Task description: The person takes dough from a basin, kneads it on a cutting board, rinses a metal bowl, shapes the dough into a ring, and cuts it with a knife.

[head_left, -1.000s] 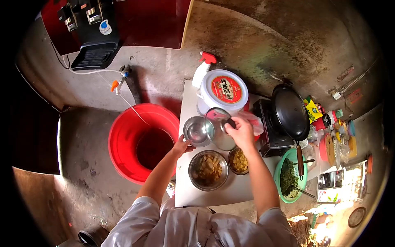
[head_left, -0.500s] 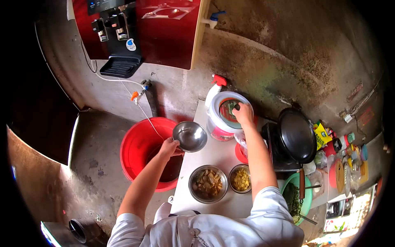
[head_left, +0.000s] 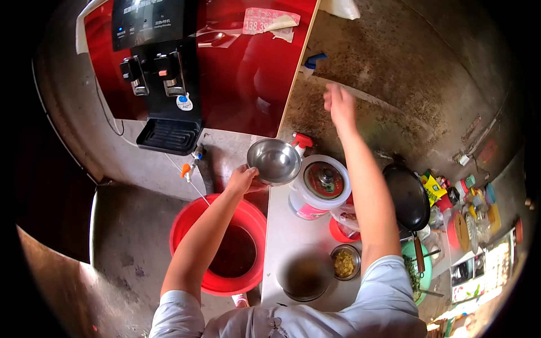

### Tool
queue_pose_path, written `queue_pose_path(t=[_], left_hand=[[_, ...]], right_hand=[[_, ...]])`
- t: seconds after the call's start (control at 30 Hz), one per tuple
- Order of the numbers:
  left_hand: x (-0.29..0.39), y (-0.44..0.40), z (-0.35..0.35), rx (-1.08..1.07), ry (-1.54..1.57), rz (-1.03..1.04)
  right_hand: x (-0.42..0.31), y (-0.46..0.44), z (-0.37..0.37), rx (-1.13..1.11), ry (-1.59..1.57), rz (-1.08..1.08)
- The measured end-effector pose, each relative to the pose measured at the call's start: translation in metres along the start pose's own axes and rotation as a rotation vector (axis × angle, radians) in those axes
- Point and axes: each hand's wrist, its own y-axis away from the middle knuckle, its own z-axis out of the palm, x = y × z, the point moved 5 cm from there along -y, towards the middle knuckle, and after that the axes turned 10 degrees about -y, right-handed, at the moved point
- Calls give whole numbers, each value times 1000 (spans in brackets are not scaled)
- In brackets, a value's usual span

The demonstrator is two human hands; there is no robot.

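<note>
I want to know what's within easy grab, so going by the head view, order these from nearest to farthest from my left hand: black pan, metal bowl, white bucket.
From your left hand:
1. Metal bowl: held in that hand.
2. White bucket: just to its right, on the table.
3. Black pan: well over to the right, beyond the bucket.

Upper-body clothing consists of one pale, white to blue-grey shirt [head_left: 242, 324], located at the bottom centre of the frame. The fabric is matte and plain, with soft creases across the chest area. A small raised detail sits on the front near the lower edge; it is too small to identify. The left sleeve [head_left: 177, 315], lower left, and the right sleeve [head_left: 389, 287], lower right, are short, with loose hems. Both forearms and hands are bare.
</note>
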Motion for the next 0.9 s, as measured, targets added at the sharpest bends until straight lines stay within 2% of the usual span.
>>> queue_pose_path(t=[0.1, 0.13, 0.17, 0.3, 0.53, 0.6, 0.7, 0.9], left_hand=[[19, -9, 2, -63, 10, 35], [20, -14, 1, -77, -1, 35], [21, -21, 1, -95, 1, 43], [25, -34, -3, -138, 3, 46], [24, -45, -5, -141, -29, 32], [21, -53, -5, -131, 5, 31], [22, -59, -6, -141, -15, 27], [21, -65, -4, -147, -25, 27]], right_hand=[[-47, -26, 24, 84, -32, -4], [-53, -33, 31, 83, -6, 69], [-55, -37, 35, 79, 19, 140], [-52, -43, 41, 187, -85, 171], [-60, -53, 38, 258, 133, -6], [-70, -52, 41, 251, 317, -58], [-86, -46, 47, 238, 420, -170], [-94, -43, 48, 196, 494, -208]])
